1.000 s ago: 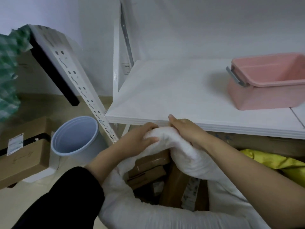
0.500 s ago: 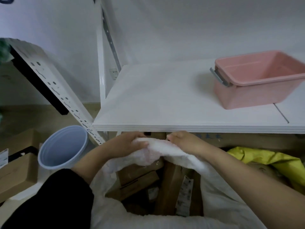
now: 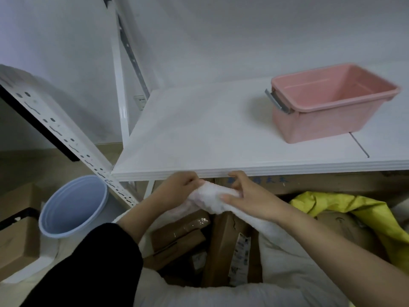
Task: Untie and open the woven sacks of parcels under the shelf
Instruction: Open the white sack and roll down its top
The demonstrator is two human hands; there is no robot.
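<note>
A white woven sack [image 3: 285, 247] stands open below the front edge of the white shelf [image 3: 199, 134]. Brown cardboard parcels [image 3: 223, 242] show inside its mouth. My left hand [image 3: 177, 189] and my right hand [image 3: 247, 196] both grip the bunched far rim of the sack [image 3: 210, 196], just under the shelf edge, a short gap between them. A yellow sack [image 3: 363, 213] lies to the right, partly under the shelf, with a brown parcel against it.
A pink plastic tub [image 3: 327, 103] sits on the shelf at right. A pale blue bucket [image 3: 73, 207] stands on the floor at left, beside a slanted perforated white post [image 3: 66, 138]. Cardboard boxes [image 3: 15, 235] lie at far left.
Both hands have moved with the sack's rim up toward the shelf edge and slightly apart, stretching the bunched fabric. The camera has tilted up and shifted left to right.
</note>
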